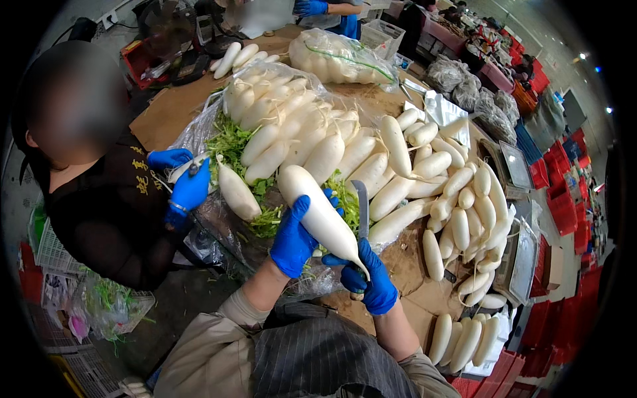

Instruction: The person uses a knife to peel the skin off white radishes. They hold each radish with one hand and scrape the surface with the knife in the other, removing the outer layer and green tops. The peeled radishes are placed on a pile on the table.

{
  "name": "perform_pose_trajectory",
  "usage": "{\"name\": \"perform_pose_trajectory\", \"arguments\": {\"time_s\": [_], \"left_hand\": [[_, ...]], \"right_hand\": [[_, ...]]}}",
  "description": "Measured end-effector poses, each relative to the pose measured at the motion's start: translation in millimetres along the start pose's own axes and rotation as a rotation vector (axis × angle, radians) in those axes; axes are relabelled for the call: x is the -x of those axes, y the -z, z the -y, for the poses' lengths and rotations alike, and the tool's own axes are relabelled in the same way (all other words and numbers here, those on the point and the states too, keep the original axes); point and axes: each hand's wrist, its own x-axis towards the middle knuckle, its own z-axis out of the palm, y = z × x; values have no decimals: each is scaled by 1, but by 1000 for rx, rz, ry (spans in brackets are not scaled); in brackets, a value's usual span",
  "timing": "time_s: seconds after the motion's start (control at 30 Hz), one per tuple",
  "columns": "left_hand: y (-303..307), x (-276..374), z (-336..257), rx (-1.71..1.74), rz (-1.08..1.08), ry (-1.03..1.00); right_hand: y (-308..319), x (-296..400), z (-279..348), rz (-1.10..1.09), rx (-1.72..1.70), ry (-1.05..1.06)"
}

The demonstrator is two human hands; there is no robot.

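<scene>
My left hand [294,239], in a blue glove, holds a large white daikon radish [318,211] from its left side, its thin root end pointing down towards me. My right hand [371,276], also gloved in blue, grips the handle of a knife [364,211] whose blade points up, just right of the radish. The root tip lies in front of the right fingers. Green leaf trimmings [266,223] and several daikon radishes [326,154] lie beyond my hands. To the right is a heap of smaller daikon radishes [460,229].
A co-worker [94,199] stands at the left, blue-gloved hands on a radish. Across the table [164,117] lies a plastic bag of radishes [338,59]. Another person [333,15] stands at the far side. Red crates [560,199] line the right; white baskets [57,253] stand at the lower left.
</scene>
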Motion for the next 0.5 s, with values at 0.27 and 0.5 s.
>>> {"name": "perform_pose_trajectory", "arguments": {"time_s": [0.27,0.5], "left_hand": [[-2,0,10,-119,-104,-11],[-5,-5,18,-524,-46,44]], "right_hand": [[29,1,-14,-58,225,55],[64,29,6,-44,-190,163]]}}
